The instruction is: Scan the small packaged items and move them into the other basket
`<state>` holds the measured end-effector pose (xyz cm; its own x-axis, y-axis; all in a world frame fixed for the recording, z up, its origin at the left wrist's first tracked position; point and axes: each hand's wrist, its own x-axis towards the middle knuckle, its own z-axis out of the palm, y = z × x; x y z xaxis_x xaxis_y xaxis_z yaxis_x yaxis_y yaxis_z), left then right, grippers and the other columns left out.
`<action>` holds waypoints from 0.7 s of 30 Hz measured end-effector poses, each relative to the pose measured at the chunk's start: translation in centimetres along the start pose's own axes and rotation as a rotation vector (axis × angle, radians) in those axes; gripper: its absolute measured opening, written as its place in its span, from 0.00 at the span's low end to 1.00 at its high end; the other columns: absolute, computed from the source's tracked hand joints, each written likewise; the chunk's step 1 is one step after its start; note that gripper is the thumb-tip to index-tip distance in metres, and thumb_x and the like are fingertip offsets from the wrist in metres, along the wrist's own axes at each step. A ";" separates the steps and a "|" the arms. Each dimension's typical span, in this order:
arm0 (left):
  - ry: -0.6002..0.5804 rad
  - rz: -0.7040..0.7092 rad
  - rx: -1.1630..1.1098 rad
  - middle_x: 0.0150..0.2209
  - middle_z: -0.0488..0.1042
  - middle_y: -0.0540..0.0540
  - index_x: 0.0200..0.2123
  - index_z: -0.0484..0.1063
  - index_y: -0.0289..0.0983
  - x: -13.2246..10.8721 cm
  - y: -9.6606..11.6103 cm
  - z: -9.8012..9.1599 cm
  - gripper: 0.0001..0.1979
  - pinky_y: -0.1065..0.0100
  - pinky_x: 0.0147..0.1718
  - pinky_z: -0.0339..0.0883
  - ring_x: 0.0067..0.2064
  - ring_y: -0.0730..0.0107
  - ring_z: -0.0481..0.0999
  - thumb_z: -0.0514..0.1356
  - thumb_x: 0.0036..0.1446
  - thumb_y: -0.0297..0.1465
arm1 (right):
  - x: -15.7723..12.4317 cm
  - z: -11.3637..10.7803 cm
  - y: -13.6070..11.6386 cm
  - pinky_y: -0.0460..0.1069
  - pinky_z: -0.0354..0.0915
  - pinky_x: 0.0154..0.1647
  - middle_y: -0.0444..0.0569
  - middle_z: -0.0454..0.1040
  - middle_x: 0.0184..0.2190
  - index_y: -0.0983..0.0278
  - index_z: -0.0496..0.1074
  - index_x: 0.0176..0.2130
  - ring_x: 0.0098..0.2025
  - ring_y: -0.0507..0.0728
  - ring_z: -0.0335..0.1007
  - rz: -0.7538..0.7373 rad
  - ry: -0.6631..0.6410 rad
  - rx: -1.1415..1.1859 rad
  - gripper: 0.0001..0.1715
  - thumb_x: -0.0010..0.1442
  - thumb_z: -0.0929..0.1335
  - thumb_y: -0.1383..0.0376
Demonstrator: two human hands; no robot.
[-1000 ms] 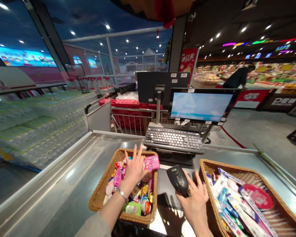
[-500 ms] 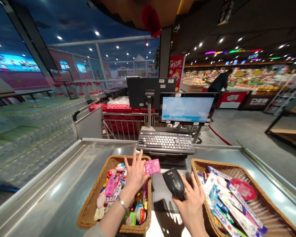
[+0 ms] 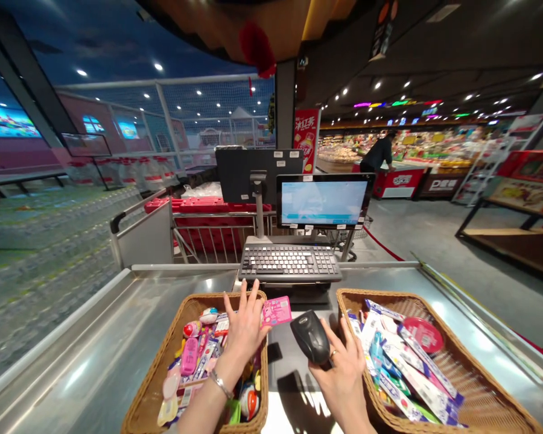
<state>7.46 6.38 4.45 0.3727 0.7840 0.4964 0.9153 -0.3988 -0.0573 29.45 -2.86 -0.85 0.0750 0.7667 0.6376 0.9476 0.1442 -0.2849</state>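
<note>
My left hand [image 3: 244, 328] pinches a flat pink packet [image 3: 277, 310] between thumb and finger, its other fingers spread, above the right side of the left wicker basket [image 3: 138, 395]. That basket holds small sweets and toys, among them a pink case [image 3: 189, 356] and egg-shaped packs. Wrapped around a black handheld barcode scanner [image 3: 310, 337], my right hand [image 3: 341, 361] points it toward the packet; the two are a little apart. Beside it, the right wicker basket [image 3: 489, 380] holds long wrapped sticks [image 3: 428, 355] and a round red pack [image 3: 422, 335].
A keyboard [image 3: 289, 262] stands at the back of the metal counter [image 3: 90, 337], below a lit screen [image 3: 322, 202] and a second monitor [image 3: 259, 175] seen from behind. Beyond are a trolley [image 3: 140, 232], stacked bottles on the left, and a person [image 3: 377, 152] bending over a red display.
The view has swung slightly right, so the counter things sit farther left. The scanner and the pink packet are slightly closer together. Both hands keep their hold.
</note>
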 end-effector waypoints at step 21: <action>-0.018 0.014 -0.011 0.69 0.50 0.41 0.49 0.73 0.40 0.7 1.4 -0.1 0.22 0.26 0.61 0.28 0.70 0.40 0.44 0.67 0.51 0.41 | 0.0 -1.3 -0.7 0.70 0.47 0.64 0.43 0.70 0.58 0.54 0.75 0.48 0.69 0.69 0.47 0.130 -0.026 0.033 0.25 0.48 0.67 0.65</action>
<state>8.99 6.39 4.79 0.3878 0.7869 0.4801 0.9084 -0.4146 -0.0541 29.18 -3.77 0.31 0.1883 0.7961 0.5751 0.9196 0.0626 -0.3878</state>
